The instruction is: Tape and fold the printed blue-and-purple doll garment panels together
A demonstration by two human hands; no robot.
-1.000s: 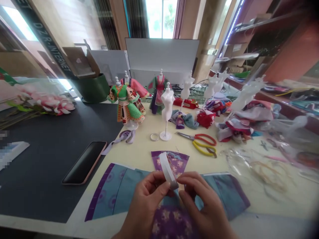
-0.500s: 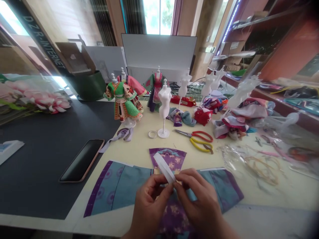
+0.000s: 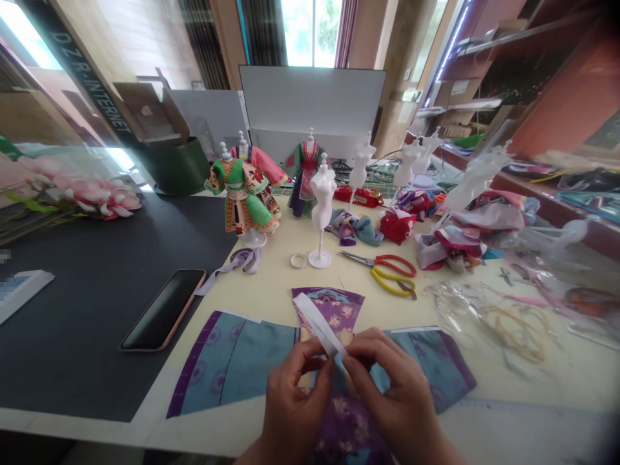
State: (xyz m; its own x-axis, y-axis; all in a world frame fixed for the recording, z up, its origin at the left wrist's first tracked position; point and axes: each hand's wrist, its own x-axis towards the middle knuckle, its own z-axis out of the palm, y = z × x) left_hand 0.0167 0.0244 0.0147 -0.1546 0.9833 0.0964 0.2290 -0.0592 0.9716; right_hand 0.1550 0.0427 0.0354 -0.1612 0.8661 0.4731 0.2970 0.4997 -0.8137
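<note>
A flat white strip point(image 3: 314, 321), which looks like tape, slants up to the left from my fingers. My left hand point(image 3: 300, 387) pinches it from the left, thumb against forefinger. From the other side my right hand point(image 3: 390, 381) pinches its lower end, close to the left fingertips. Under and around the hands lie cut fabric pieces: a teal panel with a purple edge point(image 3: 242, 361) at left, a similar teal panel point(image 3: 436, 365) at right, a purple flowered piece point(image 3: 339, 307) beyond the strip, and another purple flowered piece point(image 3: 346, 420) partly hidden below my hands.
A bare white doll mannequin point(image 3: 323, 206) stands behind the fabric, between a small roll of tape point(image 3: 298, 261) and scissors point(image 3: 358, 259) lying by yellow-handled pliers point(image 3: 390, 284). A phone point(image 3: 165, 310) lies left. Dressed mannequins point(image 3: 239, 194) stand farther back; fabric scraps point(image 3: 450, 245) are heaped right.
The strip's free end has tilted slightly further left. My right fingers have shifted a little along the strip, while both hands stay close together. The view has moved slightly.
</note>
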